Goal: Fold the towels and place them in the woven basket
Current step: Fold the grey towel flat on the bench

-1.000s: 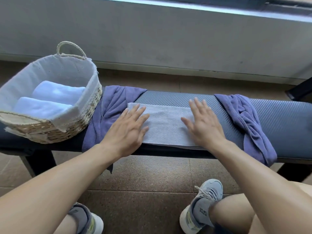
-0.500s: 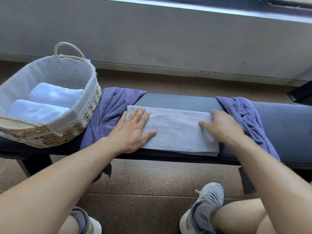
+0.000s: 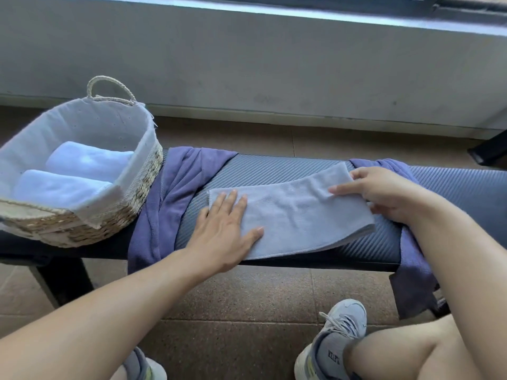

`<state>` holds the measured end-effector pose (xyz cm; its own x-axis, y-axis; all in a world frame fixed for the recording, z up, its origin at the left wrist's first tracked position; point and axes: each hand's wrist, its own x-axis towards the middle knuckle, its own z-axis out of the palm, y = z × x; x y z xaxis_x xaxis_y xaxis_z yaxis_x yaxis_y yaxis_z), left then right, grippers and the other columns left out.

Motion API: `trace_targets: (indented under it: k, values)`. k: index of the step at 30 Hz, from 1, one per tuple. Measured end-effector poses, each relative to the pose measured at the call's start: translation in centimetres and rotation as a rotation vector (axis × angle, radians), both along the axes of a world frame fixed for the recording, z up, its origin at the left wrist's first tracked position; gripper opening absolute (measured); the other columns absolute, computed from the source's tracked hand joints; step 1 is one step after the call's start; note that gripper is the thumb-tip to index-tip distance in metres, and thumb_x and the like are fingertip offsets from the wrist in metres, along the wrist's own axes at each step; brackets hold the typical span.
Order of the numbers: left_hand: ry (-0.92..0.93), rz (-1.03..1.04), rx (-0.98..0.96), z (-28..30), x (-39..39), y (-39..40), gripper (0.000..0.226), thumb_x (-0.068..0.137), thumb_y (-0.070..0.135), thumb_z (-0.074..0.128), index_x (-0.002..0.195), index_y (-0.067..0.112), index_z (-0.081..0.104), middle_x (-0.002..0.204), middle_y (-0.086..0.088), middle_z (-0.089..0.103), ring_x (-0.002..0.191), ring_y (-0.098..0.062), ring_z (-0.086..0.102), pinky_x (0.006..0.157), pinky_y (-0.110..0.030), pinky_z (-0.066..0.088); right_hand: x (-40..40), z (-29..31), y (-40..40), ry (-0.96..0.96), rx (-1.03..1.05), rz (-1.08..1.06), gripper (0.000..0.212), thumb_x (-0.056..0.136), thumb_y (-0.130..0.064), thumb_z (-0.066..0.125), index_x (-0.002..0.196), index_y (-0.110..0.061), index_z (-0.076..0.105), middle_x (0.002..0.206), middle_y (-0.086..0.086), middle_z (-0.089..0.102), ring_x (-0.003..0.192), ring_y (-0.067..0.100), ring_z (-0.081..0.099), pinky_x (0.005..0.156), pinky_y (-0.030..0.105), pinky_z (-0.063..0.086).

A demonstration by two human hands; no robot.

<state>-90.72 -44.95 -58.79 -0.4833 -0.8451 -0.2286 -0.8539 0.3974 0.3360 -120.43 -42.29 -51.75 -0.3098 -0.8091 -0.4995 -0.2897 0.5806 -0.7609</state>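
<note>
A light grey towel [image 3: 296, 215], folded into a long strip, lies across the dark padded bench [image 3: 274, 168]. My left hand [image 3: 225, 231] presses flat on its left end with straight fingers. My right hand [image 3: 384, 193] grips the towel's right end, thumb on top, and has lifted it off the bench. The woven basket [image 3: 137, 196] with a white liner stands at the bench's left end and holds two folded white towels [image 3: 82, 171].
One purple towel [image 3: 178, 198] is draped over the bench beside the basket, another purple towel [image 3: 411, 259] hangs off the bench under my right forearm. Tiled floor and my grey shoes [image 3: 334, 349] are below. A grey wall runs behind the bench.
My right hand has slid to the towel's right end, curled round it and raised it. The left hand has stayed flat on the left end.
</note>
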Motion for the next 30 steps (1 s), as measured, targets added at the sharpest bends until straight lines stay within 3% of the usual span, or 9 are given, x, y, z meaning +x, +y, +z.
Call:
trace_targets:
  k: [4, 8, 11, 14, 17, 19, 22, 26, 30]
  values:
    - [-0.007, 0.005, -0.228, 0.5, 0.1, -0.5, 0.056, 0.103, 0.051, 0.034, 0.155, 0.028, 0.031, 0.164, 0.002, 0.027, 0.149, -0.019, 0.019, 0.118, -0.043, 0.013, 1.0, 1.8, -0.2, -0.07, -0.058, 0.019, 0.041, 0.076, -0.006, 0.084, 0.114, -0.006, 0.067, 0.101, 0.015, 0.076, 0.087, 0.029, 0.075, 0.091, 0.049, 0.057]
    - [-0.091, -0.051, -0.136, -0.1, 1.4, -2.5, 0.062, 0.105, 0.054, 0.026, 0.161, 0.031, 0.015, 0.17, 0.002, 0.01, 0.156, -0.018, 0.003, 0.126, -0.044, -0.001, 5.0, 2.6, -1.0, -0.076, -0.144, 0.064, 0.04, 0.076, -0.002, 0.081, 0.111, -0.014, 0.064, 0.091, 0.017, 0.067, 0.081, 0.028, 0.068, 0.081, 0.046, 0.053]
    - [0.016, -0.09, 0.014, -0.2, 2.0, -3.4, 0.062, 0.106, 0.049, 0.031, 0.161, 0.029, 0.013, 0.17, 0.003, 0.003, 0.156, -0.016, -0.006, 0.126, -0.041, -0.006, 8.9, 2.1, -1.5, -0.029, -0.171, 0.132, 0.041, 0.077, -0.003, 0.079, 0.109, -0.021, 0.061, 0.093, 0.011, 0.065, 0.074, 0.023, 0.065, 0.062, 0.033, 0.053]
    - [0.37, 0.098, 0.061, 0.4, 2.6, -4.4, 0.048, 0.104, 0.029, 0.049, 0.151, 0.022, 0.043, 0.162, 0.002, 0.036, 0.153, -0.017, 0.023, 0.124, -0.034, 0.016, 12.6, 0.8, -2.0, 0.094, -0.19, 0.212, 0.039, 0.075, -0.013, 0.076, 0.104, -0.03, 0.057, 0.096, 0.006, 0.063, 0.073, 0.021, 0.062, 0.063, 0.037, 0.05]
    - [0.606, 0.419, -0.039, 1.2, 3.2, -5.0, 0.024, 0.096, 0.02, 0.061, 0.119, 0.022, 0.069, 0.114, 0.006, 0.072, 0.104, -0.012, 0.066, 0.094, -0.031, 0.05, 15.0, -0.2, -2.1, 0.267, -0.201, 0.334, 0.036, 0.08, -0.017, 0.072, 0.111, -0.027, 0.055, 0.093, -0.004, 0.057, 0.077, 0.015, 0.057, 0.06, 0.028, 0.042]
    - [0.772, 0.566, 0.19, 1.6, 3.3, -5.1, 0.017, 0.096, 0.012, 0.06, 0.111, 0.012, 0.069, 0.095, -0.004, 0.075, 0.077, -0.016, 0.069, 0.073, -0.03, 0.057, 16.2, -0.6, -2.1, 0.368, -0.217, 0.398, 0.037, 0.083, -0.019, 0.07, 0.115, -0.025, 0.055, 0.089, -0.009, 0.054, 0.081, 0.01, 0.053, 0.058, 0.022, 0.036]
    - [0.858, 0.598, 0.483, 1.8, 3.4, -4.7, 0.015, 0.1, 0.006, 0.053, 0.108, 0.002, 0.065, 0.095, -0.02, 0.074, 0.072, -0.024, 0.07, 0.071, -0.033, 0.061, 17.4, -1.2, -1.9, 0.449, -0.223, 0.436, 0.036, 0.085, -0.023, 0.068, 0.118, -0.024, 0.054, 0.091, -0.01, 0.054, 0.091, 0.013, 0.053, 0.062, 0.021, 0.036]
    - [0.931, 0.619, 0.539, 1.5, 3.4, -4.9, 0.021, 0.103, 0.015, 0.052, 0.096, 0.003, 0.066, 0.092, -0.025, 0.072, 0.076, -0.031, 0.07, 0.077, -0.04, 0.061, 18.9, -2.0, -2.0, 0.461, -0.217, 0.445, 0.04, 0.085, -0.025, 0.069, 0.123, -0.021, 0.055, 0.115, 0.0, 0.064, 0.107, 0.019, 0.058, 0.079, 0.026, 0.04]
    - [0.964, 0.628, 0.572, 0.9, 3.5, -5.3, 0.041, 0.104, 0.029, 0.053, 0.107, -0.009, 0.066, 0.1, -0.029, 0.073, 0.081, -0.034, 0.074, 0.075, -0.04, 0.062, 20.2, -2.4, -1.8, 0.449, -0.211, 0.454, 0.048, 0.084, -0.024, 0.07, 0.128, -0.019, 0.053, 0.12, 0.004, 0.064, 0.114, 0.023, 0.059, 0.089, 0.031, 0.047]
